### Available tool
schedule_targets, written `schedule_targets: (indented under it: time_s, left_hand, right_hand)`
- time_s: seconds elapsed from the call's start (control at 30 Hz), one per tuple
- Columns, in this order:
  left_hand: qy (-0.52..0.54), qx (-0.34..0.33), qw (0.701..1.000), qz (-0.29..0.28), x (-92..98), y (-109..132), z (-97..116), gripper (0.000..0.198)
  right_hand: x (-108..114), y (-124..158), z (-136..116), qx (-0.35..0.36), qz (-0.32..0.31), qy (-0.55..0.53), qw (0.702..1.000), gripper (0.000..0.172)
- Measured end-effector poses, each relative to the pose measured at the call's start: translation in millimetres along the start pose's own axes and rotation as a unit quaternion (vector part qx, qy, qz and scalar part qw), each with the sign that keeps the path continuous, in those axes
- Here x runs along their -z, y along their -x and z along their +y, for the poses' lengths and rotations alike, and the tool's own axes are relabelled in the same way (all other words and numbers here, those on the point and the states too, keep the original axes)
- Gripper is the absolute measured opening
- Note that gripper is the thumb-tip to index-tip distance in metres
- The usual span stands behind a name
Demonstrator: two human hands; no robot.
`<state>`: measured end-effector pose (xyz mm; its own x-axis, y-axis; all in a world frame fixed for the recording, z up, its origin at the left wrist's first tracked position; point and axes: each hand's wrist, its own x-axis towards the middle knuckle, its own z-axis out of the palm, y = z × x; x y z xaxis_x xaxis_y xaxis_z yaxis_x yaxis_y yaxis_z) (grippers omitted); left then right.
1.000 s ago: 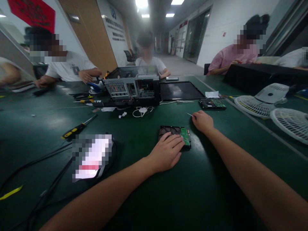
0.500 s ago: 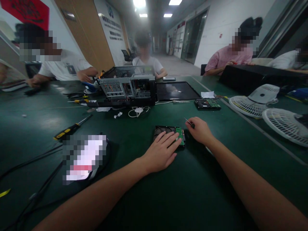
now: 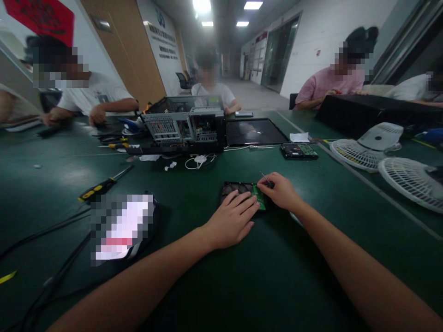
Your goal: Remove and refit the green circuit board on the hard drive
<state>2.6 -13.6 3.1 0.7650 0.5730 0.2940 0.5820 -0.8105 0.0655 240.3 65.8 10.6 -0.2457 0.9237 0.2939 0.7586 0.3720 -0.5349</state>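
Note:
A hard drive (image 3: 238, 186) lies flat on the dark green table, its green circuit board facing up at the right end. My left hand (image 3: 233, 216) rests open across it, fingers spread, covering its near part. At the drive's far right corner, my right hand (image 3: 279, 190) is closed on a small screwdriver (image 3: 266, 177). Its thin metal shaft points up and away to the left, and its dark handle is mostly hidden in the fingers. Whether the right fingertips touch the board I cannot tell.
An opened computer case (image 3: 183, 122) stands at the back beside a black panel (image 3: 256, 131). A second hard drive (image 3: 299, 151) and white fan parts (image 3: 367, 145) lie to the right. To the left are a yellow-black screwdriver (image 3: 100, 186), a blurred-out bright object (image 3: 124, 226) and cables. Several people sit around the table.
My right hand has moved left with the small screwdriver, to the edge of the hard drive. My left hand stays on the drive. The person at the left has shifted a hand.

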Motion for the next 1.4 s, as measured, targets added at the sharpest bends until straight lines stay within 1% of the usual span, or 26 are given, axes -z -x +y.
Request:
schedule_targets:
  time_s: [0.1, 0.2, 0.3, 0.37, 0.47, 0.7, 0.9, 1.13, 1.2, 1.27, 1.33, 1.4]
  left_hand:
    - [-0.002, 0.000, 1.000, 0.004, -0.3, 0.1, 0.3, 0.055]
    - [-0.003, 0.000, 1.000, 0.005, 0.8, 0.3, 0.9, 0.054]
    - [-0.001, 0.000, 1.000, 0.003, 2.1, 0.5, 0.9, 0.054]
    - [-0.001, 0.002, 1.000, 0.001, 2.6, 0.4, 0.8, 0.054]
    - [-0.003, 0.005, 1.000, 0.000, 3.0, 0.1, 1.1, 0.054]
    - [-0.006, -0.002, 1.000, 0.013, 5.1, 0.0, 2.6, 0.051]
    - [-0.005, -0.009, 1.000, 0.022, 7.1, 1.6, 2.2, 0.045]
    - [-0.001, -0.018, 0.999, 0.031, 8.7, 0.5, 3.8, 0.041]
    - [-0.003, -0.019, 0.999, 0.047, 9.0, 1.2, 4.7, 0.039]
    - [-0.005, -0.010, 0.997, 0.078, 8.9, 2.6, 5.4, 0.036]
    - [0.001, -0.002, 0.993, 0.114, 8.4, 4.1, 6.1, 0.033]
    - [0.017, -0.005, 0.992, 0.128, 7.8, 5.5, 6.9, 0.031]
  right_hand:
    - [-3.5, -0.6, 2.5, -0.018, 0.003, -0.018, 1.000, 0.013]
    - [-7.1, -1.8, 3.3, -0.067, -0.008, -0.077, 0.995, 0.015]
    - [-7.9, -3.3, 2.1, -0.105, -0.048, -0.156, 0.981, 0.020]
    - [-6.5, -4.1, 1.2, -0.119, -0.076, -0.186, 0.972, 0.022]
    - [-4.3, -4.7, 1.5, -0.136, -0.091, -0.205, 0.965, 0.023]
    - [-0.5, 0.4, 2.2, -0.161, -0.085, -0.230, 0.956, 0.019]
    - [10.0, 8.1, 4.2, -0.189, -0.115, -0.284, 0.933, 0.016]
    - [12.0, 8.8, 6.2, -0.203, -0.121, -0.320, 0.917, 0.019]
    - [12.2, 8.8, 5.4, -0.208, -0.113, -0.333, 0.913, 0.020]
    - [12.8, 8.7, 5.3, -0.220, -0.090, -0.349, 0.907, 0.025]
    - [13.9, 8.3, 6.7, -0.243, -0.047, -0.359, 0.900, 0.035]
    - [16.1, 7.2, 9.5, -0.271, 0.002, -0.360, 0.893, 0.044]
